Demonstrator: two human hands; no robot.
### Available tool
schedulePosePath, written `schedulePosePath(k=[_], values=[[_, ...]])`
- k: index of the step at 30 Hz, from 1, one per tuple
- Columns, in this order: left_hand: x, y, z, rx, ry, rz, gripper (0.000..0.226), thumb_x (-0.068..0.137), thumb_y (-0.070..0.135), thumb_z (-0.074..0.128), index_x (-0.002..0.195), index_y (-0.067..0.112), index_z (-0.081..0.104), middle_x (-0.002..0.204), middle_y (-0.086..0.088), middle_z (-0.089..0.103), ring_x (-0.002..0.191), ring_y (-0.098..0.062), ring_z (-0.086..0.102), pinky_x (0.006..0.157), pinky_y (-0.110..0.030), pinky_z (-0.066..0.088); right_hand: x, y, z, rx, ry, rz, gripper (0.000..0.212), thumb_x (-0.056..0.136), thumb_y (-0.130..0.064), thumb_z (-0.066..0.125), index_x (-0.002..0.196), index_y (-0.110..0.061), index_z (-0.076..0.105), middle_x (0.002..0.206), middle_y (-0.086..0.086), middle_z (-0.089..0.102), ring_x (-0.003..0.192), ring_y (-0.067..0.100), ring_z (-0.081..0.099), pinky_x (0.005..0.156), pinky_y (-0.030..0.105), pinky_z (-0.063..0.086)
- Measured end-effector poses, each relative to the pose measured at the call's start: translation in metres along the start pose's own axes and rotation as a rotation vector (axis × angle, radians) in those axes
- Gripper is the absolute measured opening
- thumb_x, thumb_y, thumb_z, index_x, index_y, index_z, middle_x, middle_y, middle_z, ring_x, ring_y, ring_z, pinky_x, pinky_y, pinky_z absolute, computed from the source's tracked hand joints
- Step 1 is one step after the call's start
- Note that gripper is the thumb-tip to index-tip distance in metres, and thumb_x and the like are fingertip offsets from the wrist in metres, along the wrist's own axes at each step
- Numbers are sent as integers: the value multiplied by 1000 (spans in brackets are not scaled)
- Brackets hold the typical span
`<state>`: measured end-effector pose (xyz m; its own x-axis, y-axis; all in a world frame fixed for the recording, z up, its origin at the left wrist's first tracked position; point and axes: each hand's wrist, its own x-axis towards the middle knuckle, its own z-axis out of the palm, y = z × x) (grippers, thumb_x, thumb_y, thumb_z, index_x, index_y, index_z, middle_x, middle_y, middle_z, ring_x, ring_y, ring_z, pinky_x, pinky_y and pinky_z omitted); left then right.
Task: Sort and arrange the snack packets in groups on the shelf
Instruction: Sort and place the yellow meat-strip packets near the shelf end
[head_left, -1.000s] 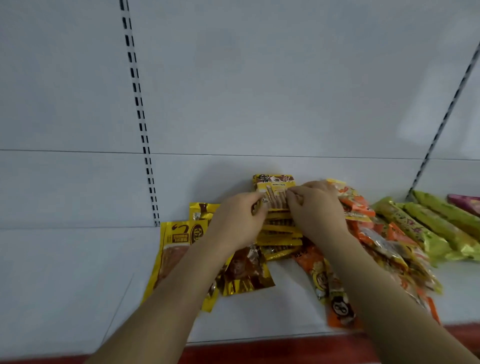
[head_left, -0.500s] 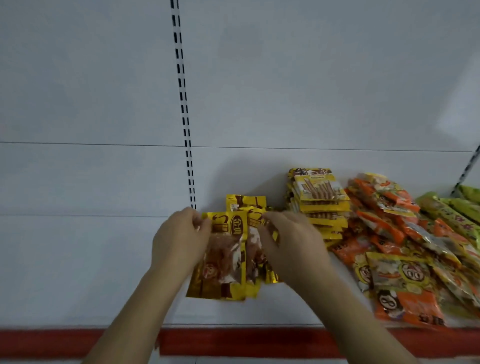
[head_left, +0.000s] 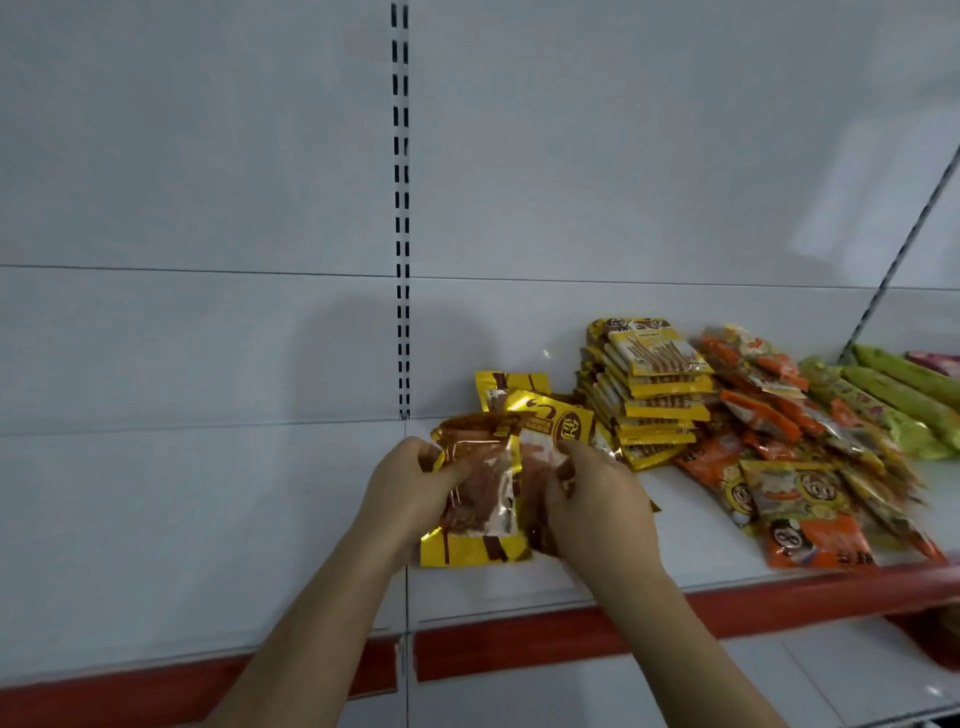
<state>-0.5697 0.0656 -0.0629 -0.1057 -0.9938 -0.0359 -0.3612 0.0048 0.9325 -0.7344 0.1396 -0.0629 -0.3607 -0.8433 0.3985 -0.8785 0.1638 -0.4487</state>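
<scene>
Both my hands hold a bunch of gold-and-brown snack packets (head_left: 483, 499) just above the white shelf (head_left: 208, 519). My left hand (head_left: 410, 493) grips their left edge, thumb on the front packet. My right hand (head_left: 597, 504) grips the right side, fingers curled over the packets. One more gold packet (head_left: 506, 384) lies behind them against the back panel. To the right stands a neat stack of yellow stick-snack packets (head_left: 649, 395), then a pile of orange packets (head_left: 779, 467), then green packets (head_left: 904, 395).
The shelf has a red front strip (head_left: 519, 639) and a seam below my left hand. A slotted upright (head_left: 401, 208) runs up the white back panel. A slanted bracket (head_left: 893, 270) sits at the far right. The shelf left of the packets is bare white.
My hands left the yellow stack, moved left to the gold-and-brown packets, and gathered and lifted them together. The view has shifted to the left.
</scene>
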Motion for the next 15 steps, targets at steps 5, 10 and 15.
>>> schedulePosePath(k=[5,10,15], values=[[4,-5,-16,-170,102,-36,24,94,26,73,109,14,59,100,-3,69,86,-18,67,74,-36,56,10,6,1,-234,-72,204,72,87,-69,54,131,-12,50,122,8,62,116,30,57,83,39,50],[4,-2,-17,-223,80,-26,11,92,24,75,100,17,72,99,-3,77,91,-24,74,87,-49,61,23,6,11,-77,-116,235,53,83,-57,70,111,-15,54,99,1,67,86,24,61,61,30,40],[9,0,-20,-250,82,-27,6,96,24,71,92,21,76,93,-2,79,91,-25,75,89,-52,61,30,15,14,34,-84,245,34,84,-45,73,99,-17,59,85,-2,66,75,19,57,55,28,38]])
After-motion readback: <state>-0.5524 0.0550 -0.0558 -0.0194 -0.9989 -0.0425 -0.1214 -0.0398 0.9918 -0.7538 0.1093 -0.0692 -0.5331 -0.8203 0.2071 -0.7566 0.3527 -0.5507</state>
